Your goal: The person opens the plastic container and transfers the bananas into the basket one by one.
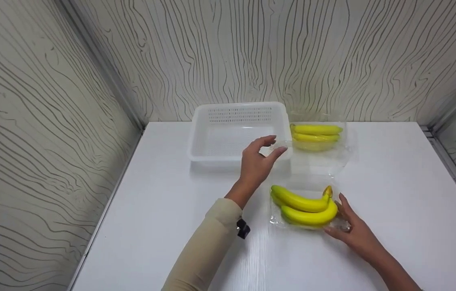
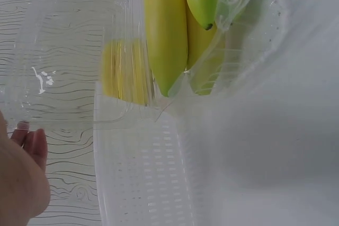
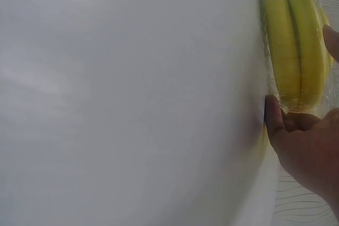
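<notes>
White basket [image 1: 198, 133] at left on worktop [image 1: 151, 194]. Left hand [image 1: 257, 161] pinches the raised lid [image 1: 318, 163] of the clear box [image 1: 308, 189]. Front bananas [image 1: 310, 218] sit inside: looks loaded, lid not closed. Rear bananas [image 1: 317, 130] beyond lid. Right hand [image 1: 355, 232] grips the box's right end.

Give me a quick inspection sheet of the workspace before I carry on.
Surface: white table, flat.
Job's things: bananas in a clear tray, its clear lid raised; behind, a second set of bananas in clear plastic, beside a white basket; whether that pack is closed, I can't tell.
Clutter: nothing seen.
Grippers: left hand pinches the lid's edge; right hand holds the tray's right end.
Cables: nothing seen.
Surroundings: panels with a dark wood-grain pattern behind and at both sides.
</notes>
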The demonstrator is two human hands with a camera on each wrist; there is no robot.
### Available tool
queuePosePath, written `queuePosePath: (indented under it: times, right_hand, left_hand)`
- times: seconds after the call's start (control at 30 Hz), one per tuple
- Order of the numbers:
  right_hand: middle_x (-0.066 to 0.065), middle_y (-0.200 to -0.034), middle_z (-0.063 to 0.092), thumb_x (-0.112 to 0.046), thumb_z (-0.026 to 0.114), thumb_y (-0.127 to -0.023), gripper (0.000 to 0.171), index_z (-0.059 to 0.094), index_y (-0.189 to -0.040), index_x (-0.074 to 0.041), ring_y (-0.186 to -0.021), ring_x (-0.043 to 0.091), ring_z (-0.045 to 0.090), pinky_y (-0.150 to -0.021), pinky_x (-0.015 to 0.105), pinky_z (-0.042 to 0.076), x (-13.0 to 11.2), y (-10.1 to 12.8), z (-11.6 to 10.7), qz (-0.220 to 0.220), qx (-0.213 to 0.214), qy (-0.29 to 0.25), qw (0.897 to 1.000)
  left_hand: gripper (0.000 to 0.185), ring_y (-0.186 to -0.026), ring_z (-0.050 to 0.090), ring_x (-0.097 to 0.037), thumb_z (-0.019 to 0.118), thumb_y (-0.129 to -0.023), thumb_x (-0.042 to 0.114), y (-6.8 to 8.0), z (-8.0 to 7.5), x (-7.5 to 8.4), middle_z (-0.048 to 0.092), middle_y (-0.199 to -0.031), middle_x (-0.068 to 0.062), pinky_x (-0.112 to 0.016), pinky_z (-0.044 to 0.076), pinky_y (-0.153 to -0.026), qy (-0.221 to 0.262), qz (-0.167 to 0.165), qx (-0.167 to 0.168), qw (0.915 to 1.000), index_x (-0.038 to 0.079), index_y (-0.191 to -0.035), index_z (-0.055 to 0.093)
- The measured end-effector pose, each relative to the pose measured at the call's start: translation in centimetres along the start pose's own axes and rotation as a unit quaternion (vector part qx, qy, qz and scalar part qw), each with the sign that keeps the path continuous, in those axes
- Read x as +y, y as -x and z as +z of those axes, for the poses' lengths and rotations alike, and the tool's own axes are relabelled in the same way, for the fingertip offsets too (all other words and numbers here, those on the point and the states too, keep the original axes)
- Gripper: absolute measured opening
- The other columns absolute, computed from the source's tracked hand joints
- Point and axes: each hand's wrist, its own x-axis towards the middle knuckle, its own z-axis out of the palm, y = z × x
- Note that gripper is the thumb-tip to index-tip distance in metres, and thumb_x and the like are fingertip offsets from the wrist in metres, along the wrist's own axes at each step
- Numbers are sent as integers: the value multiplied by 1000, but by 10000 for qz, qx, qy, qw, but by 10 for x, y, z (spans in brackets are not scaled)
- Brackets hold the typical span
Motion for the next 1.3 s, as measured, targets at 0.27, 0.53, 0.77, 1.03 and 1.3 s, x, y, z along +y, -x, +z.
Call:
queuePosePath:
  times: [0.27,0.53,0.77,1.03,1.3]
  right_hand:
    - [23,-177,19,-52,75,-96,118,-12,-172,-25,-162,53,22,-124,77,24,-1,2,1,-6,41,100,9999]
    - [23,-178,18,-54,74,-96,119,-14,-171,-26,-162,53,22,-123,79,24,-1,2,2,43,-8,87,10000]
    - [23,-177,19,-56,74,-96,119,-13,-172,-26,-162,53,22,-122,79,23,0,1,0,-39,20,123,9999]
    - [24,-178,17,-56,72,-97,118,-14,-172,-27,-162,53,22,-123,78,24,-2,2,-1,-37,-36,93,9999]
    - [24,-178,16,-58,72,-97,119,-15,-171,-27,-162,53,22,-122,78,27,-3,3,0,24,-37,46,10000]
  left_hand:
    - [56,-124,68,-17,84,-91,44,6,-2,1,75,-134,1,-16,56,-81,-316,2,-37,9995,21,-140,70]
    - [59,-133,61,-21,87,-90,41,17,-2,4,67,-141,-1,-34,54,-108,-856,337,440,9948,19,-142,67]
    - [41,-129,55,-21,83,-94,34,56,8,-1,62,-133,-4,-42,46,-109,-1251,1742,824,9733,17,-129,70]
    - [37,-124,62,-15,78,-98,40,86,20,-20,67,-129,2,-27,52,-109,-1411,1982,-811,9665,21,-128,72]
    - [55,-141,56,-16,77,-96,49,91,34,-31,57,-153,5,-31,48,-120,-2143,1294,-2160,9438,26,-144,65]
